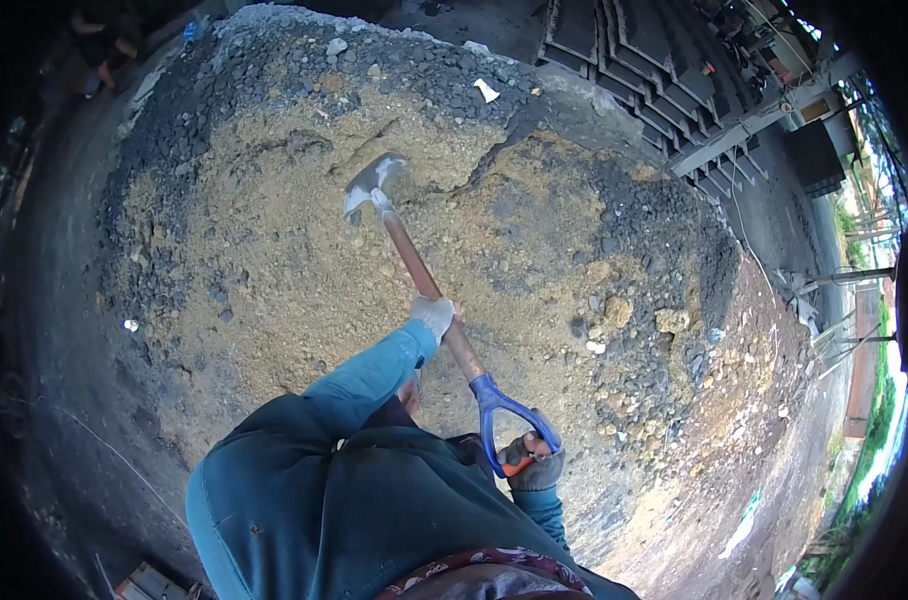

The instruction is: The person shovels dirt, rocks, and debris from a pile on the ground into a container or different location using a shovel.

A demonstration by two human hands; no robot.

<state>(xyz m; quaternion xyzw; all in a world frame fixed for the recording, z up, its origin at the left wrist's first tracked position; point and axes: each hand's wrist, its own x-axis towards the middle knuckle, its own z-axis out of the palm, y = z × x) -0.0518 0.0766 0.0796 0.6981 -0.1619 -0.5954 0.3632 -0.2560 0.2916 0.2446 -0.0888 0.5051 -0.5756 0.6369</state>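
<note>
At the bottom centre of the frame, the right hand (pixel 536 462), in a dark grey glove with exposed fingertips, grasps the blue D-shaped handle (pixel 486 405) of a shovel. Left of it, the left hand (pixel 435 316), in a pale knit glove, is wrapped round the shovel's brown shaft (pixel 410 253). The shovel's worn silvery metal blade (pixel 371 184), above centre, rests against a broad mound of tan and dark grey gravel (pixel 274 250). Beyond, at upper right, stand grey stepped slabs (pixel 634 70).
</note>
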